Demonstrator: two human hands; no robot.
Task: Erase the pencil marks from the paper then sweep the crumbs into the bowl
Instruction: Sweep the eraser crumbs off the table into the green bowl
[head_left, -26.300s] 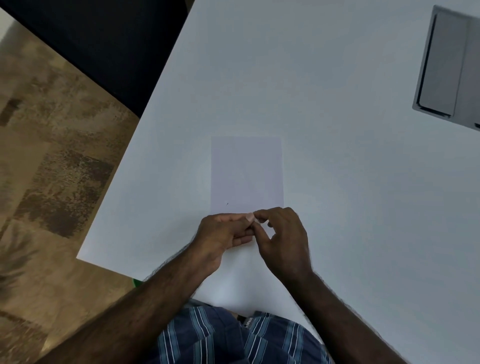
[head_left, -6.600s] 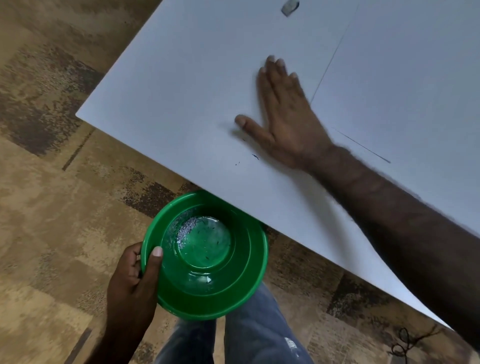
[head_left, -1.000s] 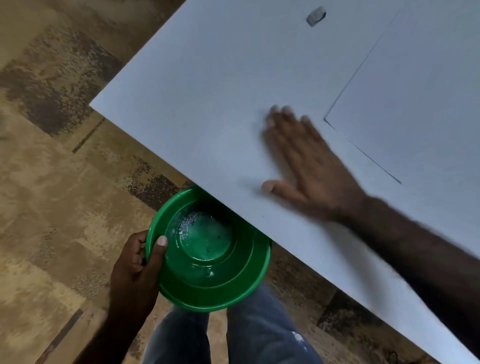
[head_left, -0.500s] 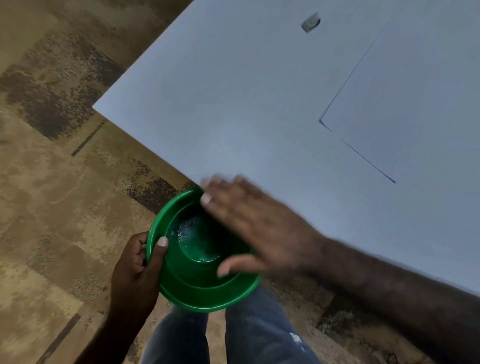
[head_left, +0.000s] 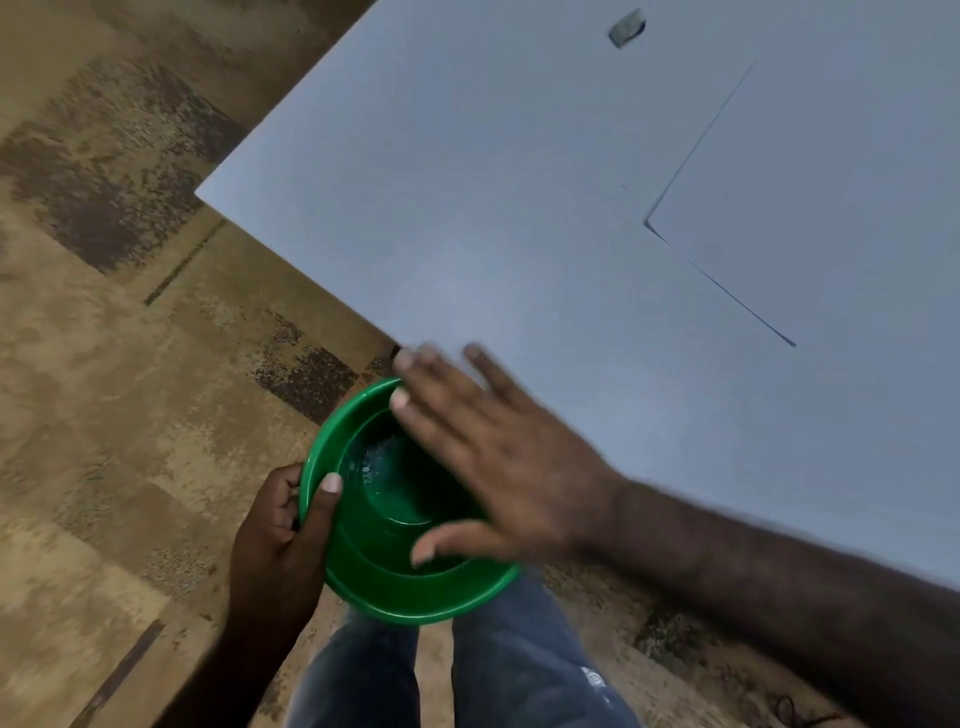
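A green plastic bowl (head_left: 395, 582) hangs just below the near edge of the white table (head_left: 467, 208). My left hand (head_left: 280, 540) grips its left rim, thumb over the lip. My right hand (head_left: 493, 462) is flat with straight fingers, half over the table edge and half above the bowl's mouth, and it is blurred. A few pale crumbs (head_left: 379, 457) lie inside the bowl. The white paper (head_left: 831, 208) lies on the table at the right. A small grey eraser (head_left: 626, 28) sits far back on the table.
Brown patterned carpet (head_left: 130, 364) runs to the left and under the table. My legs in blue jeans (head_left: 467, 675) are under the bowl. A dark cable (head_left: 800, 714) lies on the floor at the bottom right.
My right hand swept from the table surface toward me, over the edge above the bowl, and now lies slightly back toward the table edge. The bowl and my left hand stayed in place.
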